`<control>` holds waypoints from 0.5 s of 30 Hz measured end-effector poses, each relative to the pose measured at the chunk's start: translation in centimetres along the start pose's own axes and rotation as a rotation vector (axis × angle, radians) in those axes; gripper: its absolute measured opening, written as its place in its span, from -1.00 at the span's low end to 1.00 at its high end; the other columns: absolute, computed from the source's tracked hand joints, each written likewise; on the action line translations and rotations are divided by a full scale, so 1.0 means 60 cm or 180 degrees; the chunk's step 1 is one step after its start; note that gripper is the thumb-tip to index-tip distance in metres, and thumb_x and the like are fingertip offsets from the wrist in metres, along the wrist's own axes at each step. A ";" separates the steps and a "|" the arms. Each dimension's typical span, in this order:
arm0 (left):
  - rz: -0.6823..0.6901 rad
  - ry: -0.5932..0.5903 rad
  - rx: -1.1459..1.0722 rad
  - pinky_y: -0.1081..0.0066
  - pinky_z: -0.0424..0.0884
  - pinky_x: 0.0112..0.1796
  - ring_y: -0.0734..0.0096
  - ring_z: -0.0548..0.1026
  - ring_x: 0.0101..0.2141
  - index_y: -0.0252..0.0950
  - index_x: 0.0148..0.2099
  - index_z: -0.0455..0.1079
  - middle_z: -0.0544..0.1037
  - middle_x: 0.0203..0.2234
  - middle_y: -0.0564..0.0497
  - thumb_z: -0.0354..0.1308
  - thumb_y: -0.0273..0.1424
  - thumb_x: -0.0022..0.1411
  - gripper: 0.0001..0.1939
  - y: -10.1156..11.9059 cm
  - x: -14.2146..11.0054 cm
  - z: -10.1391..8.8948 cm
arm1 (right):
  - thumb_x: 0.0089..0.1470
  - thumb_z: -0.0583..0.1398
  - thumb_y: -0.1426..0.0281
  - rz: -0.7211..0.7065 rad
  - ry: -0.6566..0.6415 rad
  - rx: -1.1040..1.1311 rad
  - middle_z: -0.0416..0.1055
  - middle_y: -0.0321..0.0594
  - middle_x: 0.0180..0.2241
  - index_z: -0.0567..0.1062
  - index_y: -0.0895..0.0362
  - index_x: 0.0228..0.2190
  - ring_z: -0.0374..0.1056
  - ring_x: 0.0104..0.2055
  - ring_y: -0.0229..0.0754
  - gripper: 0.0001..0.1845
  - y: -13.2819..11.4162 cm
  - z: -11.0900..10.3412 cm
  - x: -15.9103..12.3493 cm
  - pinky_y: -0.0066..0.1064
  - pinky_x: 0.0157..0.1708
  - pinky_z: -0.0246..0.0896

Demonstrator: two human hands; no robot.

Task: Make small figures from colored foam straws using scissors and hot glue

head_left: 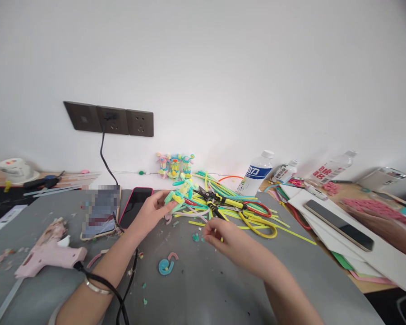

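Between the thumb and fingers of my left hand [155, 210] is a small pipe-cleaner figure [180, 194] in pale green, yellow and teal. My right hand [225, 234] hovers low over the grey table, its fingers curled into a pinch; whatever they may hold is too small to make out. Just left of those fingertips lie small teal curled pieces [195, 237]. Beyond my hands, black-and-yellow pliers [219, 198] and scissors with red and yellow handles [257, 216] rest on a heap of green and yellow pipe cleaners [291, 232]. A blue spiral [165, 267] lies nearer to me.
A pink glue gun [50, 257] with a black cable lies left, beside two phones [101, 212]. Three finished figures [175, 166] stand against the wall. A bottle [256, 174] stands behind the heap. Right, another person's hand [368, 214] is near pink pieces and papers [325, 225].
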State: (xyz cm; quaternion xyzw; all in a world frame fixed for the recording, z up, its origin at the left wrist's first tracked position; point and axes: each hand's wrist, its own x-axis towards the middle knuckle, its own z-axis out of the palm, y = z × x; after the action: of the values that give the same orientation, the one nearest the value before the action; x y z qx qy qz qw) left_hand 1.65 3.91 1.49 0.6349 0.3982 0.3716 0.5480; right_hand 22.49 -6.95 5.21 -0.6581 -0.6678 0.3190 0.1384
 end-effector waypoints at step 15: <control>-0.0101 -0.0522 -0.0416 0.45 0.24 -0.45 0.50 0.27 -0.52 -0.31 -0.28 0.39 0.31 -0.51 0.11 0.14 -0.09 0.25 -0.66 -0.011 -0.004 0.000 | 0.18 0.09 0.38 -0.0857 -0.0331 -0.0925 0.25 -0.36 -0.54 0.34 0.09 -0.51 0.10 -0.51 -0.29 -0.78 -0.110 -0.135 0.081 -0.45 -0.54 -0.02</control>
State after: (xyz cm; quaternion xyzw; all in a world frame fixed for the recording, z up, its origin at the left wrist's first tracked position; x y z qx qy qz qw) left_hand 1.48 3.78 0.86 0.6197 0.3369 0.3348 0.6248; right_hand 21.71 0.17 14.24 -0.5587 -0.7950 0.2314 0.0487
